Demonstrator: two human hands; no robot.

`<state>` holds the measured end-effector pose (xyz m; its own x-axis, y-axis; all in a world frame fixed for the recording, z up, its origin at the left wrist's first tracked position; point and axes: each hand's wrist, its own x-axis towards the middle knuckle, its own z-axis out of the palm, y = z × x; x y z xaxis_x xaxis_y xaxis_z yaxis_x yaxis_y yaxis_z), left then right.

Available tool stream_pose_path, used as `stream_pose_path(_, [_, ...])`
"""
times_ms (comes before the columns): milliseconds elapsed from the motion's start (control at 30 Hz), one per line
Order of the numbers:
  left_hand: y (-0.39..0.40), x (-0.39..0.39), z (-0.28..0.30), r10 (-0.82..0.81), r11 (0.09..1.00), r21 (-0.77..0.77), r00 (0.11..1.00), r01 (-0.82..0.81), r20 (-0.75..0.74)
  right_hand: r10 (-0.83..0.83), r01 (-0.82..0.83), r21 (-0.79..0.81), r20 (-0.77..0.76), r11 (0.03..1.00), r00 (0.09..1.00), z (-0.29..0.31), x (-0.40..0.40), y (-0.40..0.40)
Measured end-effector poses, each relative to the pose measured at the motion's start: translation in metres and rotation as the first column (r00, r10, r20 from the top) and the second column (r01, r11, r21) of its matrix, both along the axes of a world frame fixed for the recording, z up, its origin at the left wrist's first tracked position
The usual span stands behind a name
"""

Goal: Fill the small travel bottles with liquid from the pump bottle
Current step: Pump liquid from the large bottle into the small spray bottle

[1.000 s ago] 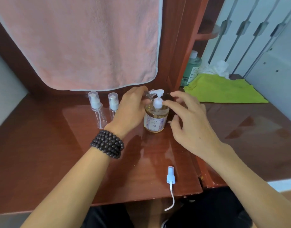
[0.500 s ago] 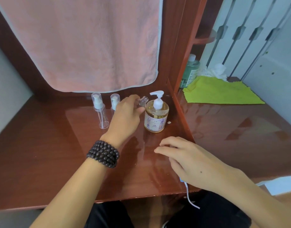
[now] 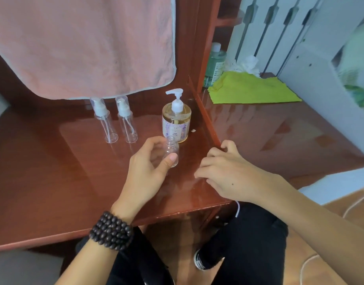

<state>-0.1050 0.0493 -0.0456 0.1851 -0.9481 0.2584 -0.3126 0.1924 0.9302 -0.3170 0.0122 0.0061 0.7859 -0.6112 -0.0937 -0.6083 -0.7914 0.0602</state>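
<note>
A pink towel (image 3: 82, 44) hangs over the back of the red-brown tabletop (image 3: 43, 182). To the right, on a lower surface, lies a green cloth (image 3: 253, 90), with a green bottle (image 3: 215, 62) behind it.

The left hand (image 3: 148, 171), with a dark bead bracelet (image 3: 111, 231) on its wrist, holds a small clear travel bottle (image 3: 172, 150) without cap; thumb and fingers (image 3: 170, 158) are curled around it, clamped on its sides. The bottle stands upright, near the front of the pump bottle (image 3: 176, 118). The right hand (image 3: 228, 173) rests on the tabletop near its right edge, with fingers bent and slightly apart; I cannot tell if it holds something beneath.

The pump bottle, with amber liquid inside, stands at the back right of the tabletop. Left of it, two capped travel bottles (image 3: 115, 120) stand side by side, both empty.
</note>
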Motion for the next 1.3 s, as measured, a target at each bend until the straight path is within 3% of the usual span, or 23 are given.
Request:
stream_pose_path(67, [0.006, -0.003, -0.003, -0.014, 1.0, 0.003, 1.0, 0.014, -0.017, 0.015, -0.006, -0.074, 0.133, 0.997, 0.991, 0.001, -0.007, 0.001])
stream_pose_path(133, [0.012, -0.004, -0.009, -0.029, 0.999, 0.021, 0.999, 0.029, -0.02, -0.042, 0.078, -0.095, 0.332, 0.992, 0.942, 0.01, -0.022, 0.006])
stream_pose_path(200, [0.018, -0.006, -0.012, -0.042, 0.999, 0.03, 0.999, 0.043, -0.019, -0.083, 0.142, -0.104, 0.437, 0.984, 0.895, 0.022, -0.036, 0.015])
stream_pose_path(533, [0.028, -0.019, -0.006, -0.096, 0.995, -0.012, 0.995, 0.096, -0.017, -0.189, 0.247, -0.051, 0.499, 0.968, 0.846, 0.012, -0.035, 0.051])
stream_pose_path(700, [0.037, -0.024, -0.01, -0.126, 0.992, -0.007, 0.992, 0.126, -0.011, -0.377, 0.415, 0.103, 0.649, 0.904, 0.661, -0.023, -0.024, 0.081])
stream_pose_path(767, [0.041, -0.027, -0.013, -0.128, 0.992, -0.006, 0.992, 0.128, 0.004, -0.37, 0.457, 0.057, 0.679, 0.888, 0.634, -0.038, -0.015, 0.091])
stream_pose_path(900, [0.042, -0.024, -0.019, -0.11, 0.994, -0.006, 0.993, 0.111, 0.032, -0.411, 0.512, 0.012, 0.614, 0.859, 0.674, -0.053, 0.006, 0.094])
stream_pose_path(1000, [0.043, -0.017, -0.02, -0.077, 0.997, -0.004, 0.994, 0.077, 0.073, -0.532, 0.57, 0.032, 0.406, 0.821, 0.743, -0.055, 0.021, 0.081])
stream_pose_path(1133, [0.042, -0.005, -0.024, -0.035, 0.999, -0.001, 0.997, 0.035, 0.075, -0.661, 0.665, 0.056, 0.198, 0.745, 0.724, -0.056, 0.036, 0.062])
stream_pose_path(1300, [0.037, 0.006, -0.026, -0.018, 1.0, 0.011, 0.998, 0.017, 0.052, -0.655, 0.665, 0.03, 0.207, 0.746, 0.726, -0.056, 0.046, 0.052])
